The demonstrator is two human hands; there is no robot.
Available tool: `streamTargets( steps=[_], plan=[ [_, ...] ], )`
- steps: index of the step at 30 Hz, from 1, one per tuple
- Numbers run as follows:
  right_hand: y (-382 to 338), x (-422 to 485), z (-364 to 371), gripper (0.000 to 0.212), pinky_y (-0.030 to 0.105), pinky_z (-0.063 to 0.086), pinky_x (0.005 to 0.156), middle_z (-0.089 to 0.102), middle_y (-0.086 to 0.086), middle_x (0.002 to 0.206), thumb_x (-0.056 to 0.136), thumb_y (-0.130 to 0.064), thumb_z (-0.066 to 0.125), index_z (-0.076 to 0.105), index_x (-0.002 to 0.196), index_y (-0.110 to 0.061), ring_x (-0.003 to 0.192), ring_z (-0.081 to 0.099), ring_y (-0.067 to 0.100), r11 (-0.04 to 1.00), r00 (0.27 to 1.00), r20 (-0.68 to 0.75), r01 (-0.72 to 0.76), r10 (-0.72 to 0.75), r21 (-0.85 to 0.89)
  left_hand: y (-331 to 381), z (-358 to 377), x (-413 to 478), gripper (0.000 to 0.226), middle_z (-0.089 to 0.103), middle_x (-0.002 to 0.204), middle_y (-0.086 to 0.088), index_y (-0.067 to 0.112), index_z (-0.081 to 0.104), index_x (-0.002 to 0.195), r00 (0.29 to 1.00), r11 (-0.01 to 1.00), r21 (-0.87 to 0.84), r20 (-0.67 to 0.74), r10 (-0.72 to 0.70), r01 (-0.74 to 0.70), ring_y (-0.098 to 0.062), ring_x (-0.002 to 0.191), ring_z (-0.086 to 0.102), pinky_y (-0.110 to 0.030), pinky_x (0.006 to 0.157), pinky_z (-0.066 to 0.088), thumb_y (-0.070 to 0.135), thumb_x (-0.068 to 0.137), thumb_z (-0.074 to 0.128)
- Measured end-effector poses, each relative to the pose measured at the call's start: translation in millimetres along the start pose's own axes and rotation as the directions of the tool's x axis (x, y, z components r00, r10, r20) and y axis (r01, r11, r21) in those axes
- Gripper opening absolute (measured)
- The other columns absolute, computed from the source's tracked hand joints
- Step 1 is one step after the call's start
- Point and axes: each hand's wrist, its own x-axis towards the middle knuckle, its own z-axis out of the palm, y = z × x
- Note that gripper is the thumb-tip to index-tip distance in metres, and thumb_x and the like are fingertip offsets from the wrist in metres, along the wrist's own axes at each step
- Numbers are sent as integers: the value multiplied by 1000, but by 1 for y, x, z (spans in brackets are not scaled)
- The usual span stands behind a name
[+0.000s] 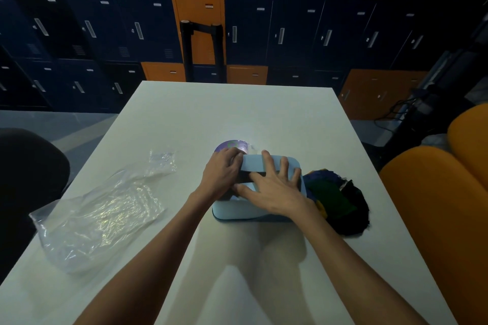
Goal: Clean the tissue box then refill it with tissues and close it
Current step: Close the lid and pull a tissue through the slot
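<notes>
A light blue tissue box with rounded corners stands in the middle of the white table. Its lid lies on top, with a dark slot showing between my hands. My left hand grips the left end of the lid, fingers curled over its edge. My right hand lies spread flat on the lid with straight fingers, pressing on it. A purple tissue pack peeks out just behind the box, partly hidden by my left hand.
A crumpled clear plastic bag lies on the table's left side. A dark multicoloured cloth sits right against the box's right side. Orange chairs stand to the right, a dark chair to the left, lockers behind.
</notes>
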Motion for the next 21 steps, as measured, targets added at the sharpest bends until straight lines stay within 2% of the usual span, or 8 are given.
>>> streamTargets(
  steps=[8,10,12,14,15,17,19,21],
  plan=[
    [5,3,1,59,60,2,108,-1,-7,150,86,-75,22,60,108,-35,137,-2,36,999,999,-42,8,-6,51,0,-1,-1,25,67,93,-4,12,68,99,1000,1000,-9,-2,-9,9,-17,83,54,-28,66,35,19,98,44],
    [9,1,-4,54,54,3,108,4,-10,149,87,-72,28,65,100,-34,133,2,31,992,999,-29,22,-19,126,0,0,-1,23,68,97,-5,12,67,101,1000,1000,-20,7,-8,9,-17,85,56,-27,65,36,18,98,45],
    [18,-4,-11,36,47,9,110,15,-9,149,88,-63,44,68,90,-35,133,10,25,955,997,-79,30,-6,296,-1,-3,0,20,66,109,-4,15,65,109,1000,998,-64,23,3,-2,-16,94,58,-26,74,43,18,96,50],
    [34,-10,-20,9,40,23,110,33,-4,143,88,-43,60,67,87,-37,133,28,21,859,973,-224,65,59,508,-2,-12,2,19,58,119,-2,24,64,110,993,993,39,51,110,-113,-19,106,55,-36,87,45,25,92,60],
    [43,-13,-24,5,35,29,107,41,-2,136,88,-33,64,68,90,-34,129,36,19,807,952,-288,90,102,583,1,-16,4,17,56,122,-1,28,65,106,978,970,138,80,191,-200,-20,109,52,-40,90,43,28,89,64],
    [62,-17,-29,9,29,36,101,49,-5,120,88,-22,65,68,91,-29,117,46,14,749,905,-383,122,186,652,17,-23,4,11,54,126,0,31,70,96,927,887,271,149,344,-373,-22,116,47,-42,94,39,31,85,70],
    [73,-19,-32,11,30,41,98,49,-11,108,89,-19,63,68,91,-29,107,47,7,748,871,-430,119,237,653,37,-21,5,9,51,132,1,32,73,91,863,798,331,235,446,-503,-22,125,41,-44,99,34,35,83,71],
    [76,-19,-32,10,28,42,92,49,-11,110,90,-20,63,66,92,-30,105,47,7,757,868,-431,104,248,645,53,-13,6,12,49,136,1,32,76,88,801,715,364,322,504,-596,-22,132,36,-50,103,31,40,81,72]
  ],
)
